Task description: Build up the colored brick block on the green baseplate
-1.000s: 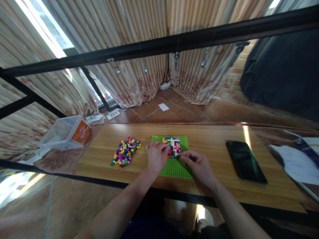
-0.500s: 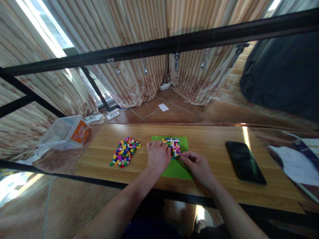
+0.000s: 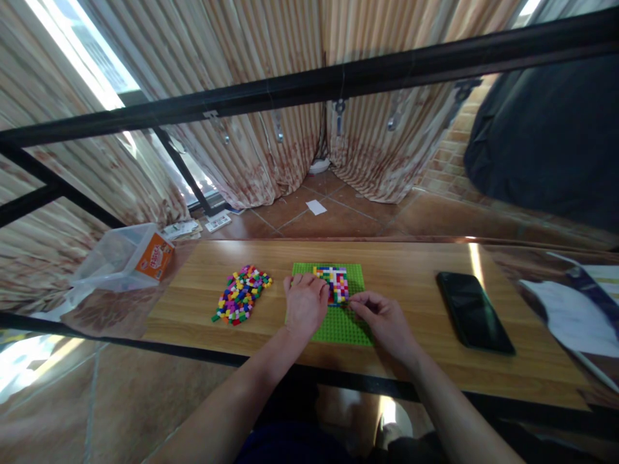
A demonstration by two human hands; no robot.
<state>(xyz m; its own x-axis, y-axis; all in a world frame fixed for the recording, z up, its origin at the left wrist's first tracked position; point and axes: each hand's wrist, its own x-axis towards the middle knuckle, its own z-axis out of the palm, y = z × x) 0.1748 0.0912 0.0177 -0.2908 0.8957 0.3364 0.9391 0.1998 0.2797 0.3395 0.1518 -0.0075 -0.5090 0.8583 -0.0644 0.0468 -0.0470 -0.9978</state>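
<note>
A green studded baseplate (image 3: 342,327) lies on the wooden table, bearing a block of small multicoloured bricks (image 3: 339,283) near its far side. Palm down, my left hand (image 3: 305,301) covers the plate's left part, fingers bent and closed, the thumb beside the bricks. Its fingertips are hidden, so what they grip cannot be made out. My right hand (image 3: 382,317) is closed in a pinch at the near right corner of the bricks; anything between those fingertips is too small to name. Left of the plate is a loose pile of colourful bricks (image 3: 242,294).
A black smartphone (image 3: 474,312) lies on the right of the wooden table (image 3: 193,270). Beyond the left end stands a clear plastic bin (image 3: 118,258) with an orange label. A black rail (image 3: 290,93) crosses in front of the curtains. Papers (image 3: 570,316) lie at the far right.
Both hands stay at the bricks in nearly the same pose. The whole view has shifted very slightly; the brick pile and phone look unchanged.
</note>
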